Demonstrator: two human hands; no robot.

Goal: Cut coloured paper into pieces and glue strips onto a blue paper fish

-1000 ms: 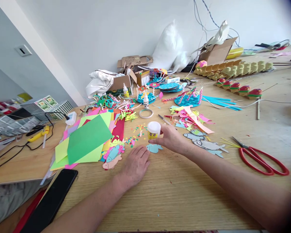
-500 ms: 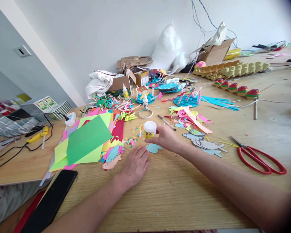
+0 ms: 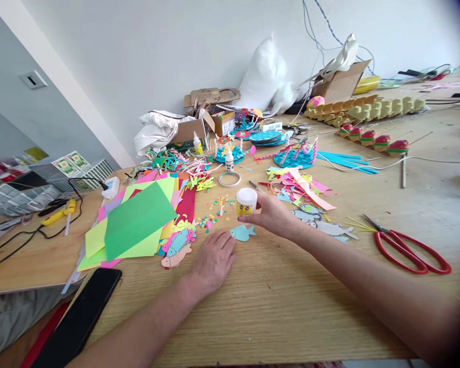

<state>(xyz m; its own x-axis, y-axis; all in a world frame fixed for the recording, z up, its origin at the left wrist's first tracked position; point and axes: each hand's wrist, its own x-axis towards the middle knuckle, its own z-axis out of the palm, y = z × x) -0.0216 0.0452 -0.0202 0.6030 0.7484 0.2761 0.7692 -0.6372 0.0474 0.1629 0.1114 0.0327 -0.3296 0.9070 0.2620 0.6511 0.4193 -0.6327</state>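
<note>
My right hand point(image 3: 271, 214) grips a small white jar with a yellow label point(image 3: 246, 201), thumb and fingers around its side. It holds the jar upright over the middle of the table. Below it lies a light blue paper fish point(image 3: 243, 233) with a drawn gill line. My left hand point(image 3: 216, 255) rests palm down with fingers stretched out, its fingertips at the fish's head; whether they press on the paper is hard to tell. Tiny coloured paper dots point(image 3: 207, 223) are scattered just beyond my left fingers. More paper fish point(image 3: 178, 245) lie in a pile to the left.
Coloured paper sheets point(image 3: 140, 220) are stacked at left, beside a black phone point(image 3: 80, 317). Red-handled scissors point(image 3: 410, 250) lie at right. Paper scraps point(image 3: 301, 184), grey fish cutouts point(image 3: 329, 228), a tape ring point(image 3: 229, 179) and a glue bottle point(image 3: 229, 160) sit farther back.
My right hand has shifted right and slightly up with the jar, uncovering the blue fish's tail. My left hand stays in place.
</note>
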